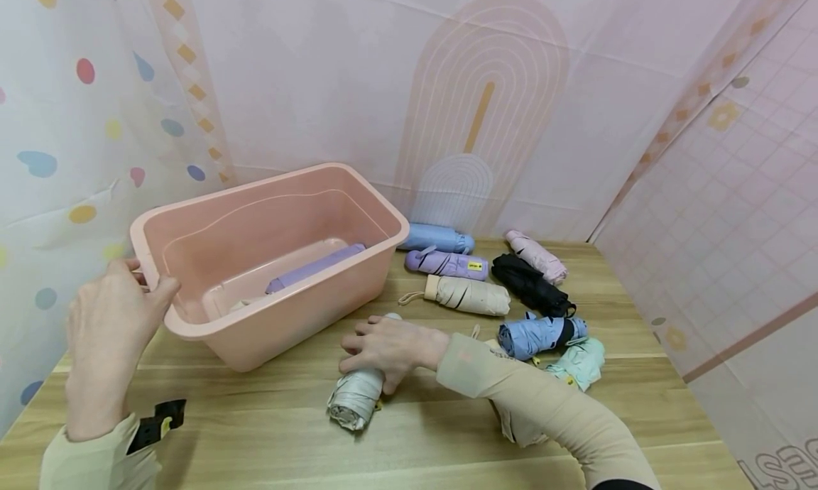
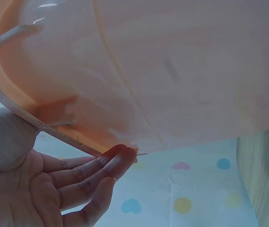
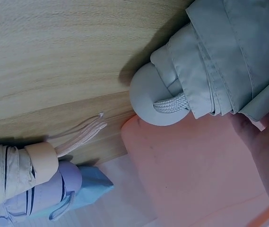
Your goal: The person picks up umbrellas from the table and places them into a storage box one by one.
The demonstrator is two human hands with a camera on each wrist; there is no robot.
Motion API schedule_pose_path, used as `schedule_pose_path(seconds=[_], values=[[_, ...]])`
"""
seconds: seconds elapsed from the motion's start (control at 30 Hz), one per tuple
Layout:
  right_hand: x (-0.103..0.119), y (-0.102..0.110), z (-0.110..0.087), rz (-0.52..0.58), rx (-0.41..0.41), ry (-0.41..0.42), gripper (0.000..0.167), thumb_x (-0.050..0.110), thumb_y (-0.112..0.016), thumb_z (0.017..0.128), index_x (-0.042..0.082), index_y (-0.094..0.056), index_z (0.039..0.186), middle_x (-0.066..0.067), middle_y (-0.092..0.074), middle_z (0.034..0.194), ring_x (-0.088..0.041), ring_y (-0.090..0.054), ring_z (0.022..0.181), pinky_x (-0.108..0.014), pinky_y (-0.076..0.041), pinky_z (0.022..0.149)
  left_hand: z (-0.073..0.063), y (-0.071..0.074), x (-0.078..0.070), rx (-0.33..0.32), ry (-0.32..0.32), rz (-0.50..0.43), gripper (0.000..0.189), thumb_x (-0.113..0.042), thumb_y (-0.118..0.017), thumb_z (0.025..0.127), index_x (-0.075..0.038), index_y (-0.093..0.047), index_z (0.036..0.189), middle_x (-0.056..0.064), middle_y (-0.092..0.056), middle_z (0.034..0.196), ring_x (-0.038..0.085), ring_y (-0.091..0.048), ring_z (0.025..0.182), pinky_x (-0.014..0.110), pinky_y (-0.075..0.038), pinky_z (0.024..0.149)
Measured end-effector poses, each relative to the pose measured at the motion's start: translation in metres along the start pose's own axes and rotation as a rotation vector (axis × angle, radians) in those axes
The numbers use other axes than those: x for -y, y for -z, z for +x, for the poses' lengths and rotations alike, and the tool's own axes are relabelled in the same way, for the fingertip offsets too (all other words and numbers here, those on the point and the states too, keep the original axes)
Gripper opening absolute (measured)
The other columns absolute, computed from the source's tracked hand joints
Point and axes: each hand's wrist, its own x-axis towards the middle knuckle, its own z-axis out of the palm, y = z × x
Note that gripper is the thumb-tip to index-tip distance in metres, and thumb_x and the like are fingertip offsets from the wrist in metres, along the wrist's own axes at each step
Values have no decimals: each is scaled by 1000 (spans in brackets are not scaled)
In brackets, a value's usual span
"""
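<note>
My left hand (image 1: 108, 327) grips the rim at the left end of a pink plastic bin (image 1: 313, 316), thumb inside and fingers outside. In the left wrist view the bin's outer wall (image 2: 195, 61) rises above the fingers. In front of the bin, my right hand (image 1: 395, 349) holds a folded grey umbrella (image 1: 354, 399) from above, its fingers and thumb on either side. The right wrist view shows this umbrella's rounded handle (image 3: 148, 97) and cord, close to the table. A purple folded umbrella (image 1: 319, 266) lies inside the bin, beside a partly hidden cream thing (image 1: 239, 305).
Right of the bin lie folded umbrellas: blue (image 1: 437, 238), lavender (image 1: 441, 264), cream (image 1: 473, 296), pink (image 1: 537, 256), black (image 1: 530, 282), blue with a dark band (image 1: 533, 335) and mint (image 1: 580, 363). A beige one (image 1: 520, 429) is partly hidden under my right forearm. Patterned cloth hangs behind the table.
</note>
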Motion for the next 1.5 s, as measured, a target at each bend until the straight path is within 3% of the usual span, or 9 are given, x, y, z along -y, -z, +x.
schedule_pose_path(seconds=[0.57,1.0,1.5], values=[[0,4,-4,29,-8,-19,66,54,-74,66,37,-51,124,8,-52,116,-12,-51,104,-30,-44,86,0,-1,1,3,0,-5,60,-31,-52,87,20,-47,118,37,-58,103,43,-56,68,28,-33,42],[-5,12,-12,28,-46,-48,63,52,-74,66,36,-52,123,8,-52,114,-12,-52,103,-29,-45,84,0,-1,0,24,18,-2,61,-32,-51,88,20,-45,120,38,-57,103,36,-54,63,29,-34,42],[-21,40,-26,-16,-160,-93,59,48,-73,62,33,-55,116,6,-54,111,-15,-53,96,-31,-44,77,1,-1,0,25,12,2,61,-32,-51,88,21,-44,120,38,-57,103,36,-54,61,29,-34,41]])
